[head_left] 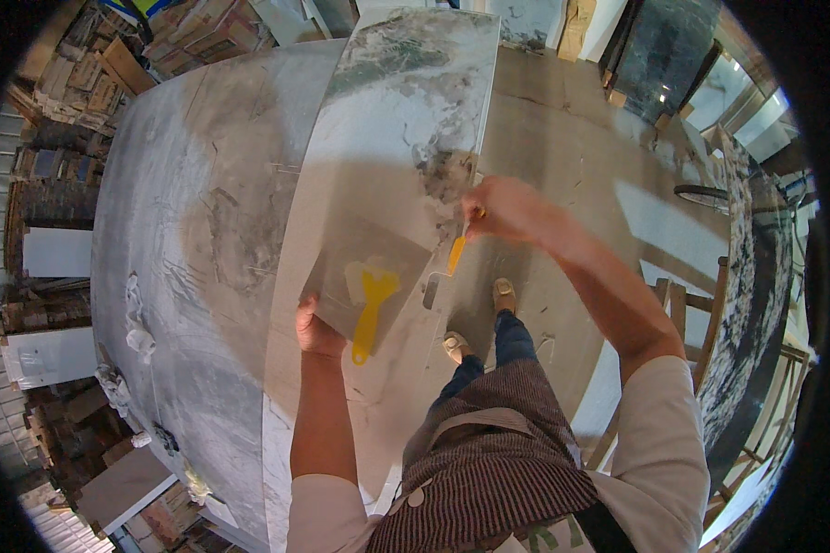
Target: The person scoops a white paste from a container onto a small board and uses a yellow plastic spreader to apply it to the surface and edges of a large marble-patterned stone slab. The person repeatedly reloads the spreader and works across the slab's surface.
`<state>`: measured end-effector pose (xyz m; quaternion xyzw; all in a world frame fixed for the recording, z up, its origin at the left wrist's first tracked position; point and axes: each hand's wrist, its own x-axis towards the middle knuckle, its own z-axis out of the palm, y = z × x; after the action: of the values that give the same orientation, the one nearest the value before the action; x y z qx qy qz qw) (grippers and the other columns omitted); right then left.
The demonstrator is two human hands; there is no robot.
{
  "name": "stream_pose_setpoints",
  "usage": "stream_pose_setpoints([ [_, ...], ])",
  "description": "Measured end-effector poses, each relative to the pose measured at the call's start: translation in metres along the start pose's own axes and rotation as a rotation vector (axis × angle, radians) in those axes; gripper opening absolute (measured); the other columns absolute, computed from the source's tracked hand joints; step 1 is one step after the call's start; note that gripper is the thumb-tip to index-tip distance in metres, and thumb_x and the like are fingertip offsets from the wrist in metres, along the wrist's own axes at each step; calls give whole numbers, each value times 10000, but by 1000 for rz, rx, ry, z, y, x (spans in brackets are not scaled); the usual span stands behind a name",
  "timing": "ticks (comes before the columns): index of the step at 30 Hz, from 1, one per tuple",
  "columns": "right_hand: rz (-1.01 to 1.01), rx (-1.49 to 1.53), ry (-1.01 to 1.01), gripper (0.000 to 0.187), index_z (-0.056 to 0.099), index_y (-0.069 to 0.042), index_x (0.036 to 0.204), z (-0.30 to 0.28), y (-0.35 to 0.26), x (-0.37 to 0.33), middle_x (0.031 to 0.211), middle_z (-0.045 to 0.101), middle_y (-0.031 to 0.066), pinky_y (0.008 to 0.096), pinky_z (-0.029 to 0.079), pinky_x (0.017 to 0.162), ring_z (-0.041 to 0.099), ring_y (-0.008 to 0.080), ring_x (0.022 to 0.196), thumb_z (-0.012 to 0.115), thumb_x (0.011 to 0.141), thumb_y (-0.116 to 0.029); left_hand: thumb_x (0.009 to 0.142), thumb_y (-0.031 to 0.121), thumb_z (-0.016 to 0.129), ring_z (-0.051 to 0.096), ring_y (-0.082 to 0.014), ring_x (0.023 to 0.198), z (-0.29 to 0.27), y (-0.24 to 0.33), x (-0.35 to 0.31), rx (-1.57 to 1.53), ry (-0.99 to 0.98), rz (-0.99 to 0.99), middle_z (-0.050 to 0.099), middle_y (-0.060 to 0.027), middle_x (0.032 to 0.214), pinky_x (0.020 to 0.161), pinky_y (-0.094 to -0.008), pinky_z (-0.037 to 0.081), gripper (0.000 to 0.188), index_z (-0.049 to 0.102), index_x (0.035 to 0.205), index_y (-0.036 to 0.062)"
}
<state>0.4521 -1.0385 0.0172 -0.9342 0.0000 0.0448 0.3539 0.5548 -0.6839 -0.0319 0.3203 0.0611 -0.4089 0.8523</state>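
My left hand (318, 330) grips the near left edge of a flat grey-brown board (392, 323), holding it over a long stone slab. On the board lie a yellow plastic spreader (371, 318) and a pale smear of paste (352, 281) next to its wide end. My right hand (503, 210) is closed on a small yellow scraper (456, 256), its blade pointing down at the slab's right edge. Whether the blade touches the edge I cannot tell. The slab (415, 69) is white with grey and dark green veining.
A wide grey table surface (157, 212) spreads left of the slab, with crumpled white plastic (138, 332) on it. My shoes (504, 295) stand on the floor to the slab's right. A wooden frame (710, 323) and a speckled black-and-white slab (742, 369) stand at the right.
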Motion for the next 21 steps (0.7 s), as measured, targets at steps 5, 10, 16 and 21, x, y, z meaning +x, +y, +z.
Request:
stream_pose_setpoints([
  [5,132,-159,105,267,625,-51,838,-33,4,-5,778,644,139,424,473,653,625,332,779,764,694,-228,744,275,725,525,-287,1174,-2,-1,0,3,22,-10,555,-116,1276,999,-451,427,694,458,1330,17],
  [10,102,256,425,290,566,-44,858,-56,-25,-46,700,570,61,358,440,602,567,202,678,750,769,-251,744,269,721,528,-282,1166,-7,1,0,-6,-3,-3,564,-101,1261,984,-454,435,680,466,1326,28],
  [16,580,685,436,296,563,-76,835,24,-63,-115,679,482,-19,304,396,572,455,119,644,598,926,-356,751,266,700,537,-286,1149,-16,-7,-8,10,14,43,576,-93,1220,984,-426,434,604,501,1276,44],
  [21,127,931,270,232,539,-56,1040,116,-106,-143,959,570,104,325,491,722,579,207,823,644,884,-192,758,169,686,527,-276,1163,37,-49,-56,-88,124,153,555,-95,1242,981,-448,433,584,476,1291,55],
])
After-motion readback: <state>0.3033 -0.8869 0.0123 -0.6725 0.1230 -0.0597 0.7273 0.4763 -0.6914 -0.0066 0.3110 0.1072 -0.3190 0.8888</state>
